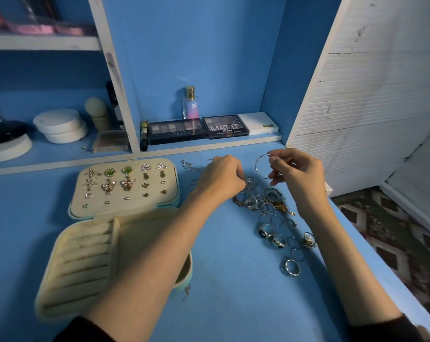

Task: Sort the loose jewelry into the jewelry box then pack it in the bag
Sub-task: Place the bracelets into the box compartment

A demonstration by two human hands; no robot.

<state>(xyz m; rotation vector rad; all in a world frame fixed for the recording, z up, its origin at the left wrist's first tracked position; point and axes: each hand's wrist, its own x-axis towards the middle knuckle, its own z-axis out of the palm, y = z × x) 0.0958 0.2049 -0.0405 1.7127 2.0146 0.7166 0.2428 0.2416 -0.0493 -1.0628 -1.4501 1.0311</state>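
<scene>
An open cream jewelry box (90, 255) lies on the blue table at the left; its lid panel (125, 186) holds several earrings. A pile of loose rings and jewelry (270, 213) is spread to the right of the box. My right hand (297, 174) pinches a large silver hoop (263, 166) above the pile. My left hand (223, 176) has curled fingers down on the pile's far end, pinching a small silver piece. My left forearm crosses over the box's right side. No bag is in view.
Eyeshadow palettes (199, 129), a perfume bottle (191, 102) and a white case (258, 124) sit on a low shelf behind the table. Round white containers (61, 124) stand in the left cubby. A white louvred door (357, 95) stands at right; the table edge drops to patterned floor.
</scene>
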